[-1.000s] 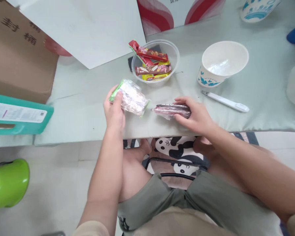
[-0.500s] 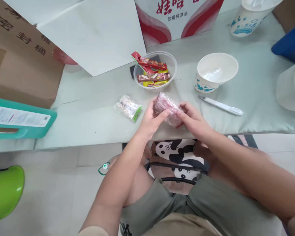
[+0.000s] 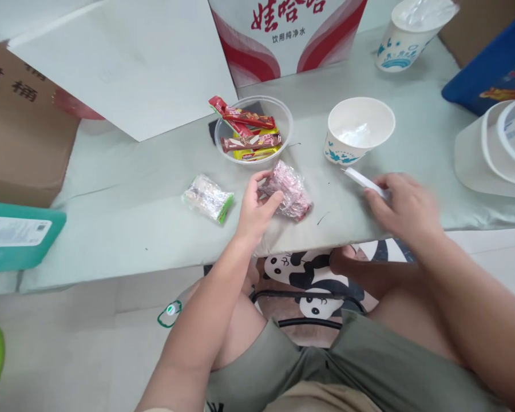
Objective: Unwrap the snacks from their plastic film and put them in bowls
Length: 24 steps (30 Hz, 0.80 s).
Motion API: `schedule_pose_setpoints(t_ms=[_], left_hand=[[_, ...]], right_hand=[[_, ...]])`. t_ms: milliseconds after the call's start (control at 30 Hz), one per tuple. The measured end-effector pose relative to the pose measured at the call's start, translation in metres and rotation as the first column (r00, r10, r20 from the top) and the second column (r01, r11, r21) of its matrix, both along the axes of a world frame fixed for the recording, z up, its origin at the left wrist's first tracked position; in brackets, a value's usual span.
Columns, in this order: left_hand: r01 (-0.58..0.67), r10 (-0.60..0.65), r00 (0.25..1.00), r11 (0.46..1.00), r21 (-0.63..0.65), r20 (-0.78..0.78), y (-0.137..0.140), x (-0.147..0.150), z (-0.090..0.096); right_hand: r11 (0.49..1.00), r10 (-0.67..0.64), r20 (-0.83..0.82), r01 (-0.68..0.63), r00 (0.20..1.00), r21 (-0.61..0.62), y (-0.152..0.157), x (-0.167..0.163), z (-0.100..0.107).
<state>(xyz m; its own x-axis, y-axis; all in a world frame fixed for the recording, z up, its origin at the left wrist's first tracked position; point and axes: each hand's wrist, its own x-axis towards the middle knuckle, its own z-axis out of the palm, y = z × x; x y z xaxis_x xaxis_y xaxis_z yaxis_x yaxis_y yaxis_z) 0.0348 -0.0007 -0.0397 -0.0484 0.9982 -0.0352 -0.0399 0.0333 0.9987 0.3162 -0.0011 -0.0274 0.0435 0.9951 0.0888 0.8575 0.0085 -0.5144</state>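
My left hand (image 3: 257,212) is closed on a pink-red bundle (image 3: 289,191) wrapped in clear plastic, thumb on the near side and fingers behind. My right hand (image 3: 407,209), slightly blurred, has its thumb and fingers closed on the rear of a slim white utility knife (image 3: 363,180), whose tip points left toward a paper cup (image 3: 360,129). Left of my left hand lies a second clear-wrapped packet (image 3: 208,197) with a green end. Behind the bundle is a clear plastic bowl (image 3: 288,129) holding several red, brown and yellow wrapped snack bars (image 3: 253,140).
A white panel (image 3: 124,63) and a red-and-white carton (image 3: 287,40) stand at the back. Another paper cup (image 3: 403,46), a blue box (image 3: 489,68) and white tubs (image 3: 476,149) are at the right. A brown carton (image 3: 21,137) and a green container (image 3: 17,252) stand left.
My right hand has left the wrapped bundle, moved right and taken hold of the white knife. My left hand still holds the bundle. The view has shifted slightly to the right.
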Motion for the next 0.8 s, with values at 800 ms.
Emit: schedule_pose_setpoints(t_ms=[800], left_hand=[[-0.092, 0.092, 0.996, 0.994, -0.058, -0.01, 0.002, 0.004, -0.003]], right_hand=[[0.873, 0.271, -0.429, -0.407, 0.862, -0.269, -0.011, -0.026, 0.016]])
